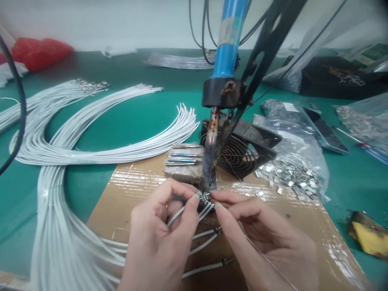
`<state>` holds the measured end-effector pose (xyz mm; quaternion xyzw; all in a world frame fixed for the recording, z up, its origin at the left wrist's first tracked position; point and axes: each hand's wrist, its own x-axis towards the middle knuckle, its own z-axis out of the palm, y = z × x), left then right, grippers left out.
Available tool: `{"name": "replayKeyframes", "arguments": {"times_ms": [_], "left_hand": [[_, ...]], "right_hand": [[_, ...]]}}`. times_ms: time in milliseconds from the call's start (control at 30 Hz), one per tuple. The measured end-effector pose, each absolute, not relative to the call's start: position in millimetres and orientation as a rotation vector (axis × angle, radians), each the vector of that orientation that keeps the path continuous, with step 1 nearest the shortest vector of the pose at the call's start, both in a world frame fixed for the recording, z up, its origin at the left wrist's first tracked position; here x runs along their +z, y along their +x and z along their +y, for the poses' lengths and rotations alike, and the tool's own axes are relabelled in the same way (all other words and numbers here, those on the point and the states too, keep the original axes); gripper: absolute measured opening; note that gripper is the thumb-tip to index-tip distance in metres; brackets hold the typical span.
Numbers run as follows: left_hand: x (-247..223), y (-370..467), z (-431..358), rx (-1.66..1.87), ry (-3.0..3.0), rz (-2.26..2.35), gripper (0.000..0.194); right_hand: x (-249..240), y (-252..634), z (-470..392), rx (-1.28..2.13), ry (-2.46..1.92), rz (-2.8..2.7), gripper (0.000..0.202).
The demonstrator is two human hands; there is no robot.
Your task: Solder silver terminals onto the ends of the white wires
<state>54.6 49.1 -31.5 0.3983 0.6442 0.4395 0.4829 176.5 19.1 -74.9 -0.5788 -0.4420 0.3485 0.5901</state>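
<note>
Under the soldering iron, clamped upright with its tip pointing down, my two hands meet. My left hand is closed, thumb and index finger pinching a white wire close to its end. My right hand is closed too, its fingertips at a small metal piece beside the tip. A thin strand of solder wire runs out of my right hand toward the bottom edge. Below the fingers lie several white wires with metal ends. My fingertips partly hide the joint.
Bundles of white wires curve across the green mat at left. A block holding metal rods and a black fan stand behind my hands. Loose metal tabs spill from a plastic bag. A yellow sponge lies at right.
</note>
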Motion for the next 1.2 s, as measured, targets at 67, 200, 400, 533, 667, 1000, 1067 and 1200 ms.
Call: {"name": "replayKeyframes", "arguments": {"times_ms": [67, 200, 400, 533, 667, 1000, 1067, 1200], "left_hand": [[-32, 55, 49, 1.097, 0.986, 1.545, 0.014], [-33, 56, 49, 1.105, 0.967, 1.531, 0.013], [-39, 49, 49, 1.078, 1.038, 1.486, 0.011], [-40, 47, 49, 1.09, 1.082, 1.467, 0.01], [-36, 53, 48, 1.107, 1.021, 1.534, 0.012], [-37, 55, 46, 1.151, 1.04, 1.535, 0.012], [-39, 53, 47, 1.143, 1.082, 1.537, 0.013], [-42, 52, 46, 1.155, 1.146, 1.523, 0.012]], "right_hand": [[-72, 171, 18, 0.827, -1.366, -0.942, 0.02], [-68, 165, 16, 0.846, -1.389, -0.862, 0.019], [-70, 164, 16, 0.817, -1.353, -0.868, 0.018], [-72, 165, 16, 0.818, -1.336, -0.865, 0.017], [-73, 167, 15, 0.814, -1.33, -0.891, 0.016], [-74, 164, 15, 0.663, -1.388, -0.991, 0.019], [-74, 163, 16, 0.626, -1.39, -1.012, 0.018], [-75, 165, 17, 0.558, -1.388, -1.095, 0.014]]}}
